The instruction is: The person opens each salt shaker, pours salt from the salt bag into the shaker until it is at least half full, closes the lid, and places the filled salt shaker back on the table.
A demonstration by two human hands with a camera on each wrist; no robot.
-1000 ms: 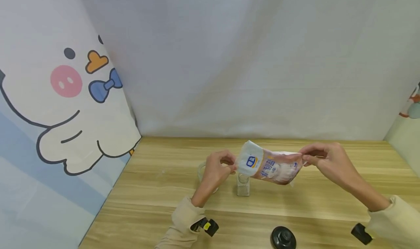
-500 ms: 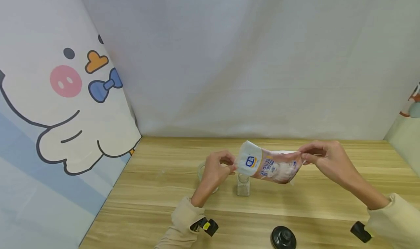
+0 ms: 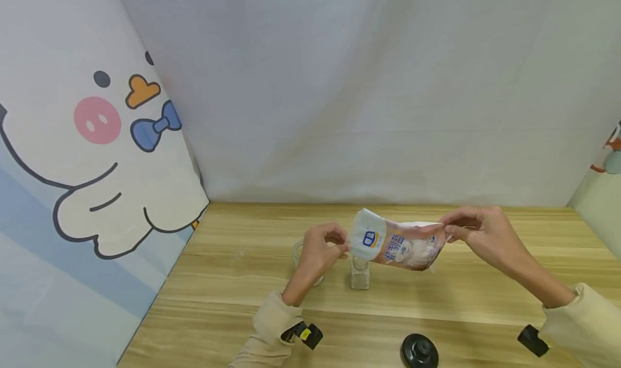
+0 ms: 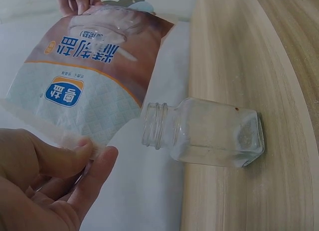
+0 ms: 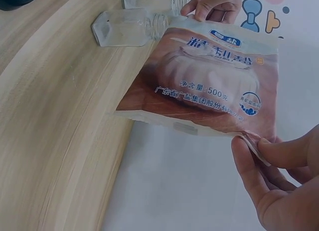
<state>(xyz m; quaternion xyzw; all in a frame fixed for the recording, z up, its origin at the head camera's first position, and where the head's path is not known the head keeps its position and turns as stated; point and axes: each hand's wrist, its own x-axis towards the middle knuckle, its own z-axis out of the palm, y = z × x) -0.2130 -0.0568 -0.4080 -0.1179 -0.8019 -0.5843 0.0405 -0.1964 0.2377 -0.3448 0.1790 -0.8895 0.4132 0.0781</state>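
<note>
A brown and pale-blue plastic bag of salt (image 3: 409,247) hangs tilted above the table, stretched between both hands. At its pale end, my left hand (image 3: 317,252) pinches a corner between thumb and fingers. The opposite, brown end is pinched at a corner by my right hand (image 3: 485,238), which sits a little higher. Below the pale end stands a small clear square glass bottle (image 4: 214,134) with a threaded, uncapped neck. A little whitish material (image 4: 246,134) shows at its bottom. In the right wrist view, the bag's edge overlaps the mouth of the bottle (image 5: 124,28).
A second clear glass container (image 3: 297,249) stands behind my left hand, partly hidden. Near the front of the wooden table (image 3: 218,314) lies a round black lid (image 3: 419,351) with a knob. A pale cloth (image 3: 388,115) hangs along the back edge.
My right hand has shifted very slightly left and up, and the bag's brown end has risen a touch with it. My left hand stays in place.
</note>
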